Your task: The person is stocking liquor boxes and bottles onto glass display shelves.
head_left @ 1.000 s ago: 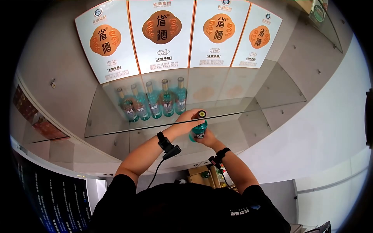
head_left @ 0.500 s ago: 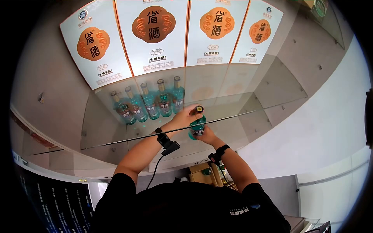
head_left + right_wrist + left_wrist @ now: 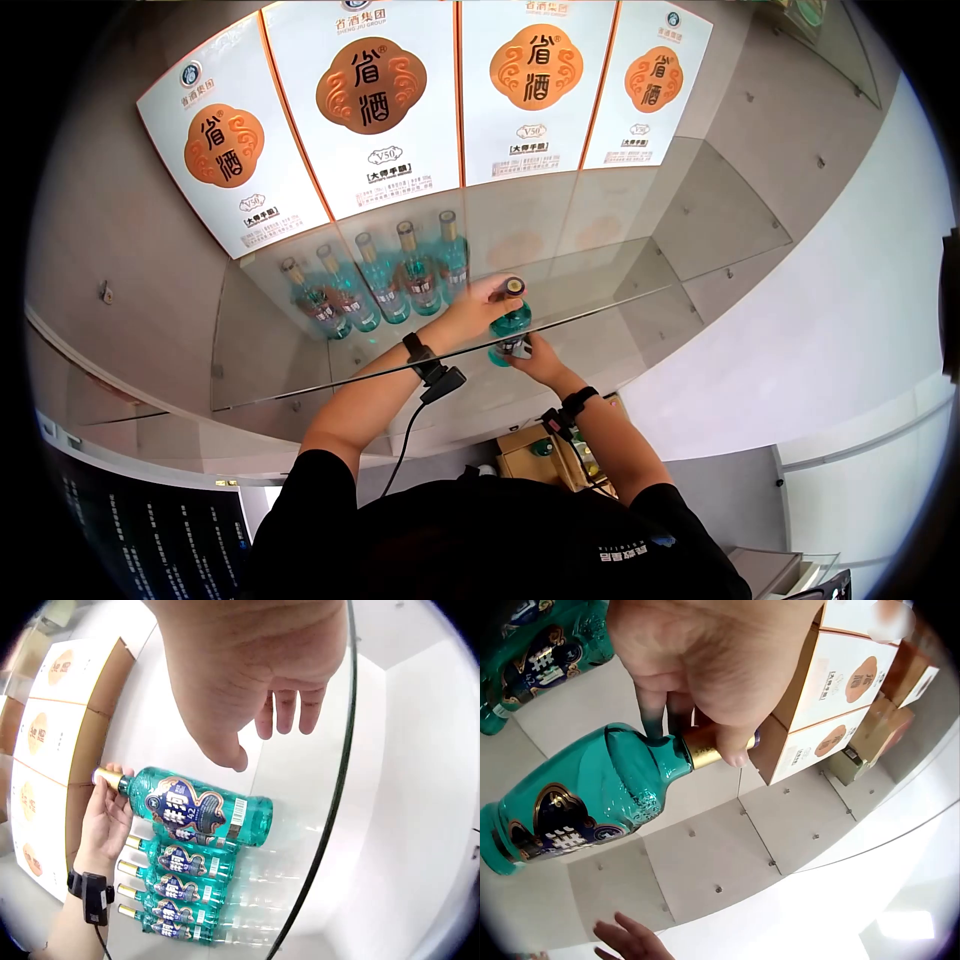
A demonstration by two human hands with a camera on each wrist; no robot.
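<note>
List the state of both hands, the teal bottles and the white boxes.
Left hand: gripping the held bottle's neck
Right hand: open, apart from the bottle
Held bottle: capped
Row of five bottles: capped, standing upright
White boxes: standing side by side; tops not visible in head view

Looks like a shop or showroom, prob. for bottled drinks; can't tell which of the two. Top of head view: row of tall white boxes (image 3: 430, 130), all same design w/ orange badge & Chinese writing, fronts facing out. Below, L of centre, matching teal bottles (image 3: 383, 285) stand in a line on a glass shelf (image 3: 580, 268); R wrist view shows same-pattern labels (image 3: 180, 859) w/ barcodes (image 3: 214, 866), i.e. retail goods. 2nd glass shelf (image 3: 845, 58) upper R, plus small pegs (image 3: 821, 162), = display fittings. Lower L: dark panel (image 3: 150, 535) w/ lines of pale text.
</note>
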